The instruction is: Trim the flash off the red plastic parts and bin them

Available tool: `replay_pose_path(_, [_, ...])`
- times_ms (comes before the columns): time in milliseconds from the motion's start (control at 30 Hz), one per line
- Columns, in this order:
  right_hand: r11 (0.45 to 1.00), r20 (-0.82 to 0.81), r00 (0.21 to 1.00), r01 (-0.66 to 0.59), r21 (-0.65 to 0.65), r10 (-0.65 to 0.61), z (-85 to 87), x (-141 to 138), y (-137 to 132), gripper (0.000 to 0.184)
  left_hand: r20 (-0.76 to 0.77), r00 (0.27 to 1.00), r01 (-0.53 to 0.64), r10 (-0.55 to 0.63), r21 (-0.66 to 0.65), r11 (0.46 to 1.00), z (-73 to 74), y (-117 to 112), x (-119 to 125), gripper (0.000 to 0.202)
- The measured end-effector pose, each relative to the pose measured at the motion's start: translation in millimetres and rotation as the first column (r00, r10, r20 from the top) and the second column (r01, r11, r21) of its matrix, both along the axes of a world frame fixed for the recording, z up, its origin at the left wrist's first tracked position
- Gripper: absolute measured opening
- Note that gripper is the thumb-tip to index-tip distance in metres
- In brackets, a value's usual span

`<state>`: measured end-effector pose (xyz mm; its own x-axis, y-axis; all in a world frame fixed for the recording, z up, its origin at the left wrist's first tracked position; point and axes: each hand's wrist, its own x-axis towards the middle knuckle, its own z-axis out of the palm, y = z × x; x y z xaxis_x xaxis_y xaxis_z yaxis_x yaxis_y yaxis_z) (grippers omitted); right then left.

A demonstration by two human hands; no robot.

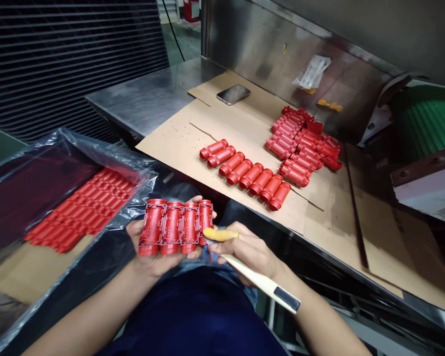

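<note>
My left hand [152, 254] is closed around a row of several red plastic cylinder parts [174, 226], held side by side over my lap. My right hand [250, 249] grips a cream-handled knife [261, 283] whose handle runs back along my wrist. Its forefinger wears a yellow finger cot [218, 234] and touches the right end of the held row. A line of several red cylinders [244, 174] lies on the cardboard sheet [178, 143] ahead. A pile of more red parts [302, 143] lies further back.
A plastic-lined box [77, 207] at my left holds stacked red parts. A phone [233, 93] lies on the cardboard near the steel table [144, 96]. A steel back wall [267, 49] carries a small bag [311, 71]. A green conveyor [426, 121] is at the right.
</note>
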<state>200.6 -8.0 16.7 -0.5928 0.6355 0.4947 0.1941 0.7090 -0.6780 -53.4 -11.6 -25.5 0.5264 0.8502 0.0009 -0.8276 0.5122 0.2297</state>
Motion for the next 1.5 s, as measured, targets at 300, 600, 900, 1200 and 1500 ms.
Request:
replay_pose_path(300, [0.866,0.286,0.958,-0.126,0.485,-0.021,27.3,-7,10,0.022,0.036,0.998,0.051,-0.048,-0.067,0.996,-5.0,-2,6,0.118])
replay_pose_path(600, [0.841,0.277,0.921,0.091,0.533,-0.275,24.0,28,22,0.027,0.043,0.998,0.057,-0.055,-0.05,0.997,-3.0,3,3,0.122])
replay_pose_path(900, [0.963,-0.114,0.956,0.269,-0.029,-0.27,-4.2,7,-9,0.048,0.031,0.999,0.034,-0.034,0.003,0.999,-1.3,6,2,0.123])
replay_pose_path(1200, [0.994,-0.201,0.977,0.089,0.064,-0.075,-25.2,-4,-12,0.06,-0.024,1.0,-0.007,0.006,-0.038,0.999,2.4,3,4,0.112])
replay_pose_path(1500, [0.99,-0.153,0.98,0.134,0.042,-0.126,-8.3,-8,-11,0.026,-0.139,0.99,-0.05,0.031,-0.132,0.99,11.9,1,5,0.118])
